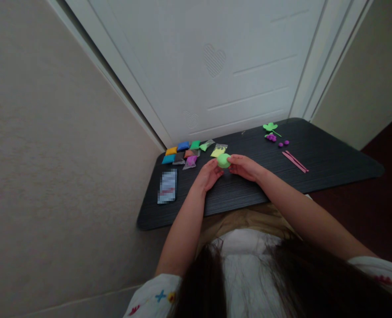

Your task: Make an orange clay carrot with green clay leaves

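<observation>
A rounded, flattened lump of light green modelling clay [223, 160] is held between my two hands above the dark table. My left hand [210, 174] grips its left side with thumb and fingers. On the other side, the fingertips of my right hand [244, 167] pinch its right edge. Just behind the lump lies a clear packet of yellow clay [219, 150]. A packet of light green clay [206, 145], partly flattened, rests to the left of that.
Several coloured clay packets [183, 145] lie at the table's [229, 192] back left, with a phone-sized blurred item [167, 186] in front. To the right are a green clover-like shape [270, 127], purple balls [271, 138] and pink modelling tools [295, 162]. A white door [249, 53] stands behind.
</observation>
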{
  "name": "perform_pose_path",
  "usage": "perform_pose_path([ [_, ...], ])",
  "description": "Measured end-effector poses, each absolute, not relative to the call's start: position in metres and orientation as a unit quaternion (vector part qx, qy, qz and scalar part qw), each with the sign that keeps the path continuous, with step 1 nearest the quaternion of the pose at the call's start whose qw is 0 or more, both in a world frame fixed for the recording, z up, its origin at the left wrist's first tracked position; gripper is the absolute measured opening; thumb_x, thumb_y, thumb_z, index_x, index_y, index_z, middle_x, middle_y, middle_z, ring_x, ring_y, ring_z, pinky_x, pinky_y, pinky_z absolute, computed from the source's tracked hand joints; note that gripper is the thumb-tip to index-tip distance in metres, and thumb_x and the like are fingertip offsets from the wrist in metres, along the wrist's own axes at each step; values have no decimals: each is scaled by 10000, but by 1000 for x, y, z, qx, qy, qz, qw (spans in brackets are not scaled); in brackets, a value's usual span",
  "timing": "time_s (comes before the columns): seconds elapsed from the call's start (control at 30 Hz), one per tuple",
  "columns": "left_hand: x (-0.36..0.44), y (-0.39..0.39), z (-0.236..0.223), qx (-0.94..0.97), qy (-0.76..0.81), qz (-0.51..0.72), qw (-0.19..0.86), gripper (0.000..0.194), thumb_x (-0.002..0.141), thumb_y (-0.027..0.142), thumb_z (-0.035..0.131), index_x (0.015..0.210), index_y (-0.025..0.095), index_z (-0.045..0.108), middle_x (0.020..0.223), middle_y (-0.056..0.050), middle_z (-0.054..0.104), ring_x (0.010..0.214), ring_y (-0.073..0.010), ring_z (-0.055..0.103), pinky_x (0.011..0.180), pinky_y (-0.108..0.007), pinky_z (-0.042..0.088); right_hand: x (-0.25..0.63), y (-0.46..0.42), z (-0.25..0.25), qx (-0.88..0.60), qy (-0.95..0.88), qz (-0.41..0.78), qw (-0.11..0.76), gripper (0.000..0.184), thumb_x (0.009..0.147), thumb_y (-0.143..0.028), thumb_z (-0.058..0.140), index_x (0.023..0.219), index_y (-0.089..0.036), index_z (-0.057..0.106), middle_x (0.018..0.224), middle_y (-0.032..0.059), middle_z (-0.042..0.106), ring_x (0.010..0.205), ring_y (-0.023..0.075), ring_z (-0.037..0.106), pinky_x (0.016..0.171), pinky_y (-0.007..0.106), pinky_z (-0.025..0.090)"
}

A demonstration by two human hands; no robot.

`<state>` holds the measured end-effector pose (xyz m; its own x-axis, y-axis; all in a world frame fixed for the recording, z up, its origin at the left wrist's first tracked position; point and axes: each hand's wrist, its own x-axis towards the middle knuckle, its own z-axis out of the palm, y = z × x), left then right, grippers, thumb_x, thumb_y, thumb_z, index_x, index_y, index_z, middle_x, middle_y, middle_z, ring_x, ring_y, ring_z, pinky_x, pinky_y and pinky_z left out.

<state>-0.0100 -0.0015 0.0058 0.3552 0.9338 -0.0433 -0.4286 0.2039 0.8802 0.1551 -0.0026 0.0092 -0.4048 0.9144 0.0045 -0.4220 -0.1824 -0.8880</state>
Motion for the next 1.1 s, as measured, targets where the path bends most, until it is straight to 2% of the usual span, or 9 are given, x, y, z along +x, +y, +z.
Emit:
perform_pose_path([
  [0.1, -9, 2, 5, 405, 324, 520, 679, 314, 666, 332, 622, 946, 203, 567, 888, -32, 607, 737, -102, 571, 691, -257, 423, 155, 1, 7, -305, -426, 669, 526, 210, 629, -344, 661, 766, -199, 596, 726, -21, 573, 591, 66, 488, 546, 195, 393],
  [0.2, -8, 5, 2, 411, 350, 552, 636, 304, 626, 285, 661, 904, 192, 580, 822, -10, 596, 682, -80, 557, 667, -237, 415, 156, 4, 6, -337, -437, 617, 561, 237, 625, -361, 656, 800, -208, 609, 774, -19, 566, 617, 65, 479, 525, 182, 367],
  [0.3, -6, 5, 0, 430, 363, 557, 611, 291, 588, 265, 687, 846, 170, 593, 772, -4, 585, 659, -78, 548, 654, -235, 413, 155, 5, 3, -351, -459, 593, 560, 265, 621, -374, 654, 817, -200, 617, 771, -11, 566, 619, 69, 471, 513, 184, 348],
  [0.47, -5, 4, 0, 454, 370, 581, 566, 303, 590, 263, 686, 870, 189, 599, 793, 6, 568, 681, -71, 530, 630, -211, 402, 154, 6, 1, -336, -456, 616, 547, 250, 616, -381, 664, 742, -172, 609, 614, -30, 526, 493, 47, 394, 468, 198, 297],
  [0.6, -5, 3, 1, 434, 347, 562, 613, 276, 643, 317, 641, 881, 187, 588, 838, -8, 584, 743, -94, 543, 654, -227, 410, 154, 2, 4, -294, -436, 684, 505, 214, 632, -345, 669, 719, -166, 592, 609, -30, 535, 494, 48, 414, 487, 201, 317],
  [0.77, -8, -2, 3, 432, 296, 483, 702, 179, 640, 265, 651, 741, 132, 585, 777, -23, 605, 729, -115, 560, 683, -263, 423, 154, -5, 10, -236, -424, 745, 459, 170, 658, -298, 658, 734, -161, 592, 713, -1, 598, 608, 76, 506, 579, 214, 381],
  [0.93, -10, -2, 4, 417, 262, 497, 715, 154, 617, 224, 672, 644, 125, 557, 708, -11, 601, 703, -117, 564, 686, -267, 432, 156, -5, 10, -220, -423, 764, 435, 140, 678, -268, 641, 764, -163, 604, 716, -5, 609, 616, 77, 516, 598, 216, 396],
  [1.1, -9, -2, 4, 415, 246, 490, 726, 139, 621, 210, 669, 648, 121, 566, 706, -16, 608, 700, -116, 568, 707, -275, 437, 157, -5, 9, -214, -434, 762, 432, 140, 692, -261, 628, 780, -152, 614, 730, 5, 614, 653, 88, 530, 616, 218, 405],
])
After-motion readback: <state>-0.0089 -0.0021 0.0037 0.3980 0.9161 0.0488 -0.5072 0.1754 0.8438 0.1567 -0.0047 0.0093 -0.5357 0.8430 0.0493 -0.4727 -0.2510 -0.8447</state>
